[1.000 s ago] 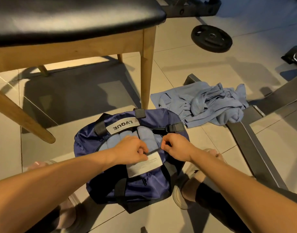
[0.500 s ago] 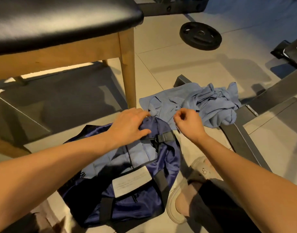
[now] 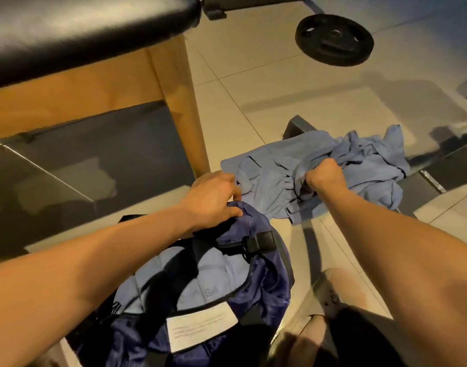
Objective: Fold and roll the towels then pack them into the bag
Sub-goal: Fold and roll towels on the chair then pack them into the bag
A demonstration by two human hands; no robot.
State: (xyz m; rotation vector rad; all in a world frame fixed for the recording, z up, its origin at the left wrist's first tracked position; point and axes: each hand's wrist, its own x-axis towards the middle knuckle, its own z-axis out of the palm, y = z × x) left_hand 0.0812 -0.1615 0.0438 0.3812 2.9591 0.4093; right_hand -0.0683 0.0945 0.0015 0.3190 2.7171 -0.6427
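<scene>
Tiled floor (image 3: 253,75): right hand (image 3: 323,176) clenches loose towels (image 3: 266,181); left hand (image 3: 211,200) grips bag (image 3: 266,282).

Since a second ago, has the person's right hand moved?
Yes. The right hand left the opening of the duffel bag and went forward and to the right, onto the pile of blue towels, which it now grips.

Tiled floor (image 3: 266,83) has the navy bag (image 3: 264,284), a crumpled blue towel pile (image 3: 364,165), and a weight plate (image 3: 334,39) on it.
</scene>
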